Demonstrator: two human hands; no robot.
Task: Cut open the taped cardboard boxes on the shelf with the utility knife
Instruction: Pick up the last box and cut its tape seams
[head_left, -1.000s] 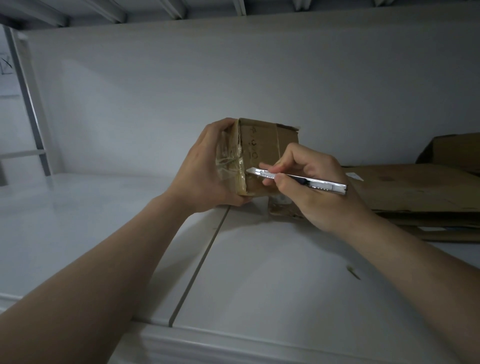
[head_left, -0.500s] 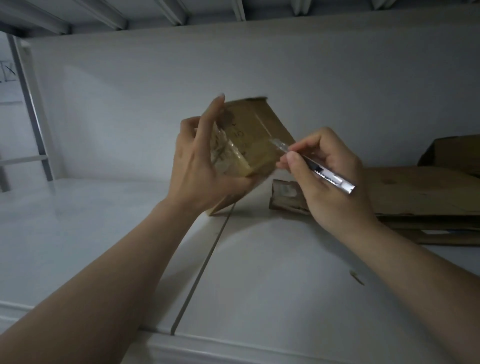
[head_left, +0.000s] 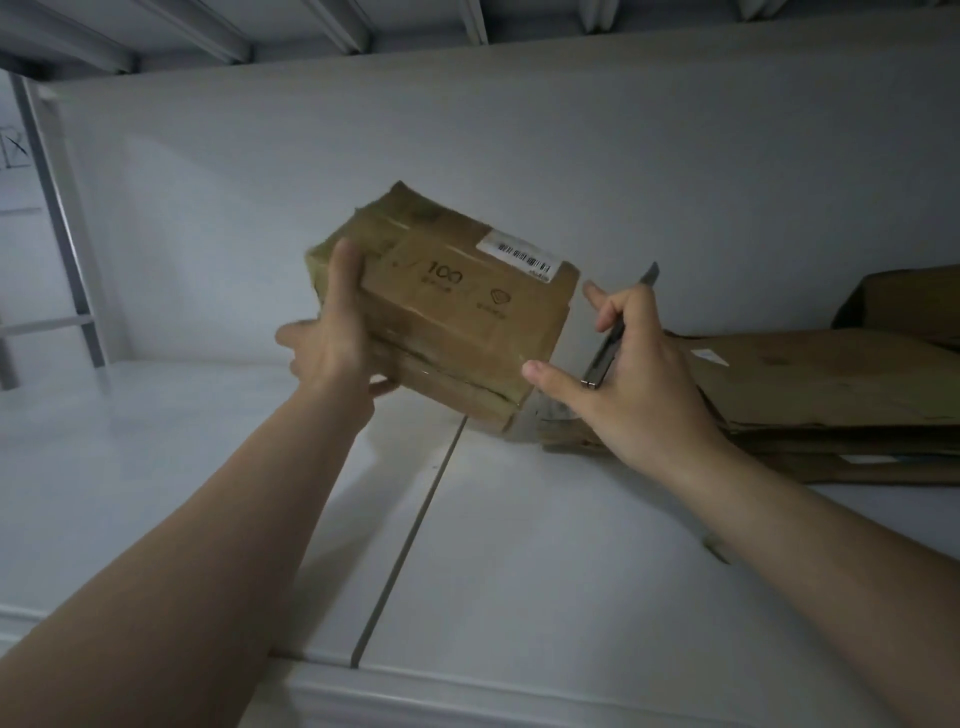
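The box (head_left: 457, 317) is off the shelf (head_left: 208, 467), tilted in the air. Its printed face is turned toward you and its white label (head_left: 519, 254) sits at the upper right corner. Tape runs over its top and sides.

Your left hand (head_left: 332, 348) grips the box's left end, thumb laid up over the near face and fingers curled underneath. Your right hand (head_left: 634, 379) is just right of the box and holds the knife (head_left: 602, 361) under its curled fingers. Its thumb tip is at the box's lower right corner; whether it touches you cannot tell. Its index finger reaches toward the box's right edge, just apart from it. The knife stands nearly upright with its tip up, clear of the box.

Right of the box, flattened cardboard (head_left: 831, 384) lies stacked on the shelf, partly behind your right hand. Below the box a seam (head_left: 415, 519) runs across the shelf toward you. Well left of the box stands a grey post (head_left: 57, 218).
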